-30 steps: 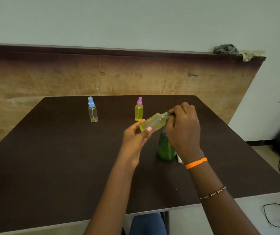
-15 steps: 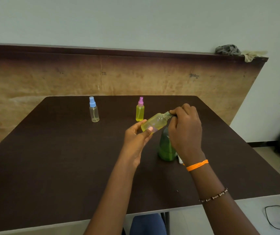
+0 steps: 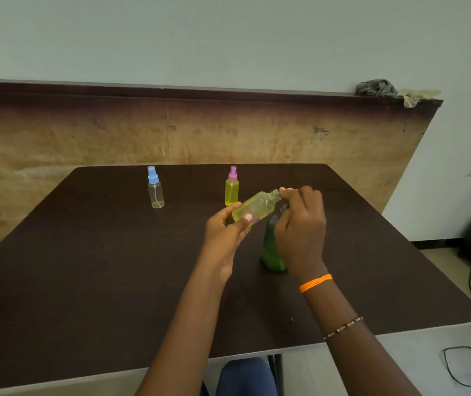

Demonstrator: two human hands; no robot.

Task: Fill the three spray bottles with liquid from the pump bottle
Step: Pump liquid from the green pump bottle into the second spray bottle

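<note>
Both forearms extended forward from the lower edge of the view, converging above the table.

Left hand (image 3: 224, 235): raised, palm turned inward; thumb and fingers curled round the lower body of a tilted yellow bottle (image 3: 254, 208), thumb laid across its near side.

Right hand (image 3: 300, 227): back of hand toward the camera, wrist bent slightly downward; fingers curled, fingertips (image 3: 287, 191) pinched at the bottle's neck. Contents of the curled fingers not discernible.

Right wrist: orange band. Right forearm, further back: beaded bracelet.

Hands close together, joined only through the bottle.
</note>
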